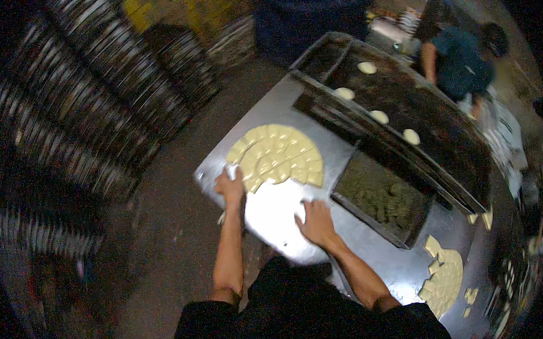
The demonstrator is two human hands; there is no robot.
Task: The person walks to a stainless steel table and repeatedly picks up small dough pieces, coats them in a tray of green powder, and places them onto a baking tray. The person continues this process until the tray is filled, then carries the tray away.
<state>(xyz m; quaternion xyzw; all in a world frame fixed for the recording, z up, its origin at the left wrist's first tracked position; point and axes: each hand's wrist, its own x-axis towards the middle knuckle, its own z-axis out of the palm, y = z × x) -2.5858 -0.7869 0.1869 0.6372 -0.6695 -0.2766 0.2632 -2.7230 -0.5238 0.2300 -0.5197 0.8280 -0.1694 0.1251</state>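
A flat sheet of pale yellow dough [275, 153], cut into many small pieces, covers the far part of a white round plate [274, 220]. The plate's near part is bare and glares in the light. My left hand [230, 188] grips the plate's left rim, with white showing between thumb and finger. On the opposite side, my right hand [317, 222] holds the right rim, its thumb toward the middle. Under the plate is a metal table [349, 220]. Both hands are slightly blurred.
A dark tray [380, 186] is set in the table. Beyond it, a long trough [416, 100] carries several round dough pieces [379, 116]. More cut dough [446, 280] lies at right. A co-worker [463, 64] bends beside the trough. Stacked metal trays [103, 86] stand at left.
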